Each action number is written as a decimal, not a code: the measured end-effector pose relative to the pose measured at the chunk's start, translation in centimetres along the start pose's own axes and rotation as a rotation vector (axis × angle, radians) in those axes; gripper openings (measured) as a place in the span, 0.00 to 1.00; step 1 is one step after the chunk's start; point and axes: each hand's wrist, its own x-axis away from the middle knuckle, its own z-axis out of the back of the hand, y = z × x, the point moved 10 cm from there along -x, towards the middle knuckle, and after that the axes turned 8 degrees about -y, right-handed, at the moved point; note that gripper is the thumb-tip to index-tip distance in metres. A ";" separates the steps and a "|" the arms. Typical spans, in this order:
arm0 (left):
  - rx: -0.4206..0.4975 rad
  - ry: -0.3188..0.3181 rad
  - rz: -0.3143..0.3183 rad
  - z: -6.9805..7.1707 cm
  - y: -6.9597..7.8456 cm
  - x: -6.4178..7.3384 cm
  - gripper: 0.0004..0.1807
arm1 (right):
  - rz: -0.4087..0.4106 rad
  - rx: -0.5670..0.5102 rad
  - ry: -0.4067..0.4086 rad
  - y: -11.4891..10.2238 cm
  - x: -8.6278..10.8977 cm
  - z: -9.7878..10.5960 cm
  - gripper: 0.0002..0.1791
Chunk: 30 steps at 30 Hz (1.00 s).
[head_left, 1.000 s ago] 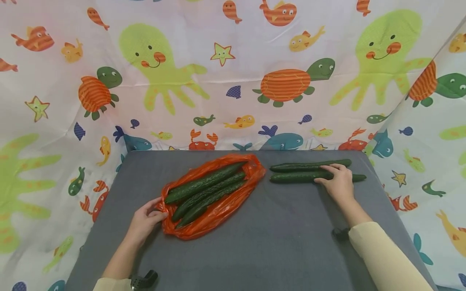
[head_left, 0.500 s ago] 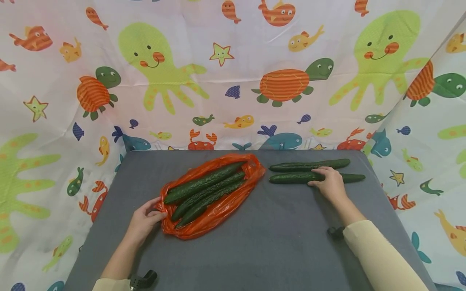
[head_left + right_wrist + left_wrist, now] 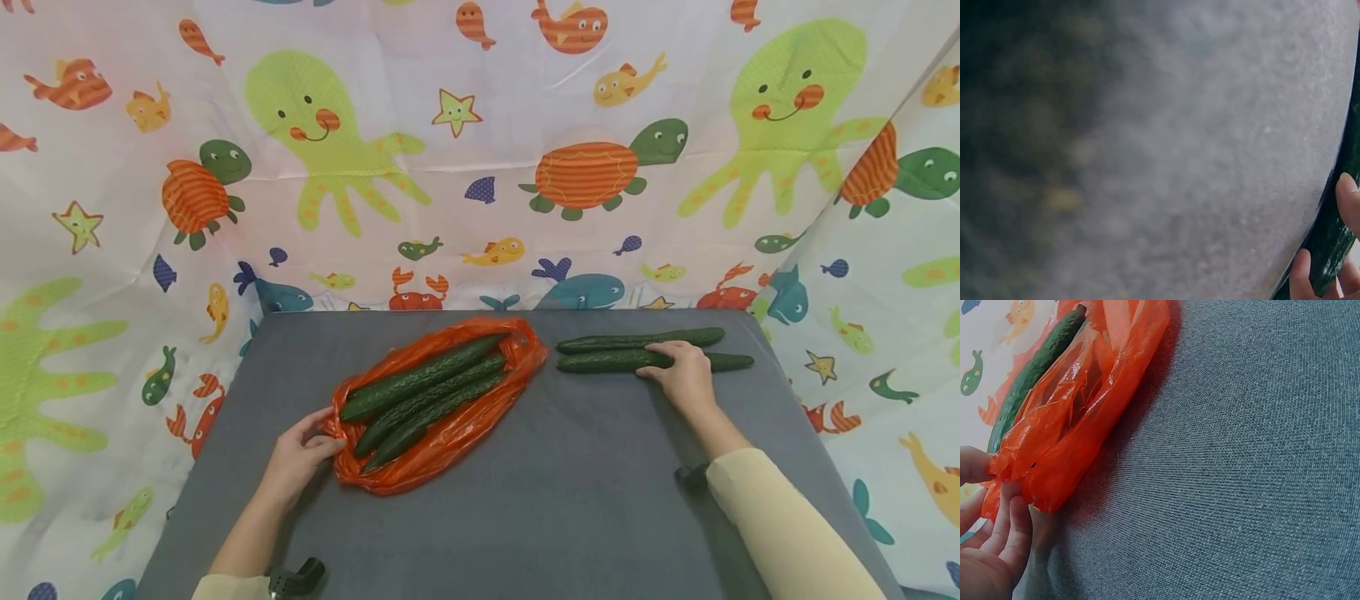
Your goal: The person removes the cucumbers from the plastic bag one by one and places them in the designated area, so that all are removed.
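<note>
On the left of the grey table, an orange plastic bag [image 3: 465, 442] lies spread with three cucumbers [image 3: 420, 379] on it, side by side and slanting. My left hand [image 3: 296, 458] pinches the bag's near-left edge between thumb and fingers; the left wrist view shows the crumpled plastic [image 3: 1041, 450] at the fingertips. Two more cucumbers lie nearly parallel on the right: a far one [image 3: 600, 342] and a near one [image 3: 600, 362]. My right hand [image 3: 686, 379] grips the near cucumber around its middle from above. In the right wrist view, thumb and fingers curl about that cucumber [image 3: 1329, 250].
The grey cloth-covered table [image 3: 555, 508] extends in front of both hands. A curtain [image 3: 480, 167] printed with sea animals hangs behind and at both sides. Dark devices are strapped at the left wrist [image 3: 296, 577] and right wrist [image 3: 692, 479].
My right hand has moved a little left along the near cucumber and grips it. That cucumber has shifted slightly toward the far one. The left hand and bag stay in place.
</note>
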 end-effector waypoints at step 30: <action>0.010 -0.004 0.036 0.0 -0.3 0.0 0.37 | 0.096 -0.087 0.050 -6.9 0.4 0.5 0.31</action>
